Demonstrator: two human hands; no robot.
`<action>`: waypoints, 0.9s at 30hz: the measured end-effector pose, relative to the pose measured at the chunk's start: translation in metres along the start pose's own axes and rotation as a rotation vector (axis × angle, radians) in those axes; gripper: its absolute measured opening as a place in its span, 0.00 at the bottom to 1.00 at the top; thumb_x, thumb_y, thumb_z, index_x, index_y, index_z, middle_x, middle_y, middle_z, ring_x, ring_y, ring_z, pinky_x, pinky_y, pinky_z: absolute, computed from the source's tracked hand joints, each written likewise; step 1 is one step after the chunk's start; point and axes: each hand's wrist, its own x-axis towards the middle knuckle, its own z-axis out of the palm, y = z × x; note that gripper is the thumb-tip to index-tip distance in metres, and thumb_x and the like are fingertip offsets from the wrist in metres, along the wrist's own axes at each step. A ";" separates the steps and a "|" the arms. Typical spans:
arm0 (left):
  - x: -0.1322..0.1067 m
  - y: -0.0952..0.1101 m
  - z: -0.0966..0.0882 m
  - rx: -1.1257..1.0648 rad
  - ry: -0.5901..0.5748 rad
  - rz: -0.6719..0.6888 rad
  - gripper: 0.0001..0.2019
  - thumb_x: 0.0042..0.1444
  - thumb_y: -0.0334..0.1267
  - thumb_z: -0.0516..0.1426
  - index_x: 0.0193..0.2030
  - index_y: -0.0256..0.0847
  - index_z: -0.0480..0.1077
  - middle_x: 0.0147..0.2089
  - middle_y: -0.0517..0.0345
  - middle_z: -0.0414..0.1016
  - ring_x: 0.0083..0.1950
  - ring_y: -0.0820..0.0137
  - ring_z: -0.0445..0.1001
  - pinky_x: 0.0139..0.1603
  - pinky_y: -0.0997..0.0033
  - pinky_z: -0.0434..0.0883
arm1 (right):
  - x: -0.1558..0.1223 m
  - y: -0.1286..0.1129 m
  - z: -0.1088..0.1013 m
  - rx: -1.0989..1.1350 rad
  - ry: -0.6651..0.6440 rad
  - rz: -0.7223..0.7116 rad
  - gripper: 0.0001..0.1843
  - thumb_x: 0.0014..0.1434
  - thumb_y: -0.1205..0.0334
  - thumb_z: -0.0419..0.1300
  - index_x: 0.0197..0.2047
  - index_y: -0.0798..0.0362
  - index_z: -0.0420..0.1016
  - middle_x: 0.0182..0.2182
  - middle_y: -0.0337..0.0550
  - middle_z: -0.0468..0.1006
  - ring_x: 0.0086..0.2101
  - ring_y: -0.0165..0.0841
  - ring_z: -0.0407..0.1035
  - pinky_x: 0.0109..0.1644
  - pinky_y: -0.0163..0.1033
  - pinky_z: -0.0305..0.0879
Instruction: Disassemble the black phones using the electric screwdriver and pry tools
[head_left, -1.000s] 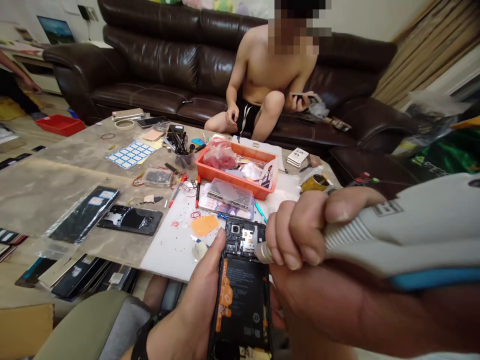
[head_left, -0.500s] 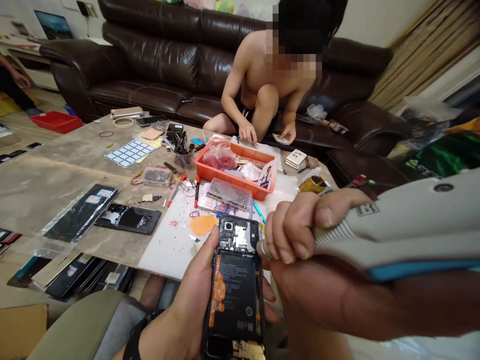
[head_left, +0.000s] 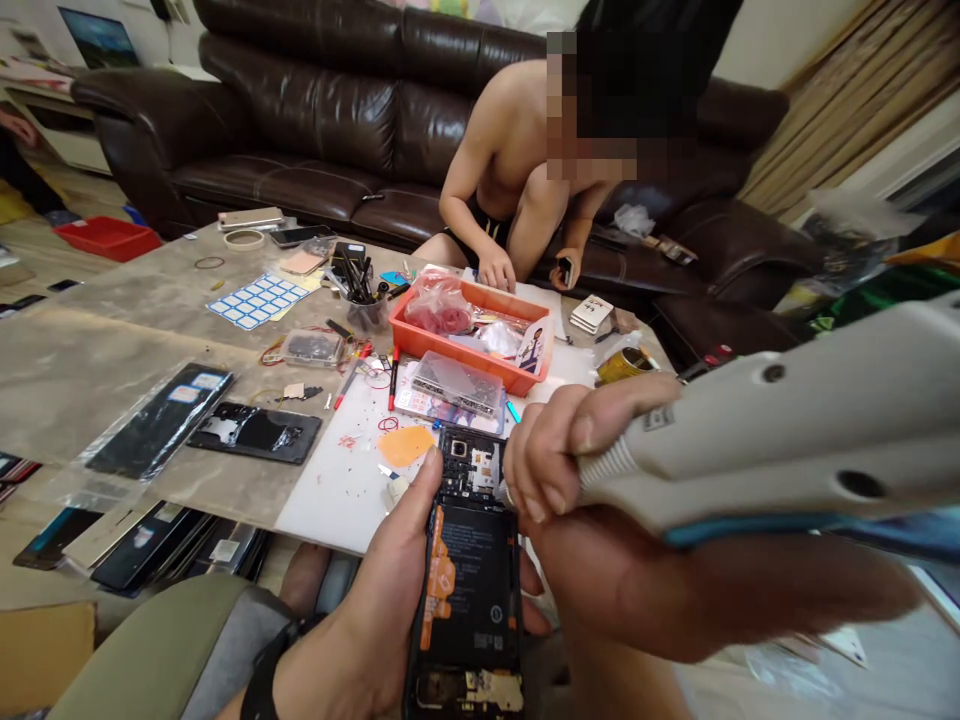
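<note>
My left hand (head_left: 397,560) is wrapped round an opened smartphone (head_left: 480,570), thumb along its left edge and fingertips showing at its right. The back cover is off, baring the camera, the board and a black battery with an orange label. Gripped near its nose in my right hand (head_left: 559,450) is a large grey-and-blue electric screwdriver (head_left: 720,430). Its front end is at the upper right edge of the phone, by the board; my fingers hide the tip, so contact cannot be seen. An orange pick-shaped sheet (head_left: 406,446) lies just beyond my left thumb.
An orange bin (head_left: 465,330) with bags stands mid-table, a clear parts case (head_left: 457,385) before it. Left lie a phone back panel (head_left: 255,433) and a bagged panel (head_left: 161,415). Phones are stacked below. Across the table, a person (head_left: 510,150) sits on the sofa, handling a small item.
The screwdriver and my right hand have shifted slightly left across the phone's upper right. The camera view has tilted a little. The person opposite now holds a dark item instead of light cards.
</note>
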 end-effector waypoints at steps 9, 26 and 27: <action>-0.004 0.001 -0.004 0.099 0.042 -0.038 0.32 0.65 0.62 0.46 0.45 0.34 0.78 0.26 0.50 0.81 0.25 0.62 0.79 0.31 0.66 0.77 | -0.003 0.005 -0.002 0.057 0.017 0.022 0.31 0.47 0.28 0.65 0.25 0.50 0.68 0.16 0.30 0.61 0.14 0.25 0.53 0.16 0.34 0.47; 0.000 0.010 -0.021 0.096 -0.166 -0.102 0.43 0.59 0.71 0.44 0.40 0.28 0.79 0.33 0.42 0.82 0.29 0.59 0.82 0.32 0.65 0.77 | 0.002 0.002 -0.010 0.048 0.066 -0.088 0.29 0.52 0.31 0.64 0.25 0.51 0.70 0.20 0.32 0.63 0.15 0.25 0.55 0.14 0.34 0.49; 0.001 0.010 -0.023 0.098 -0.166 -0.092 0.42 0.59 0.71 0.44 0.41 0.28 0.79 0.33 0.42 0.82 0.29 0.59 0.82 0.32 0.64 0.78 | 0.003 0.003 -0.011 0.043 0.082 -0.107 0.29 0.51 0.32 0.65 0.25 0.51 0.70 0.21 0.33 0.63 0.15 0.25 0.55 0.14 0.35 0.49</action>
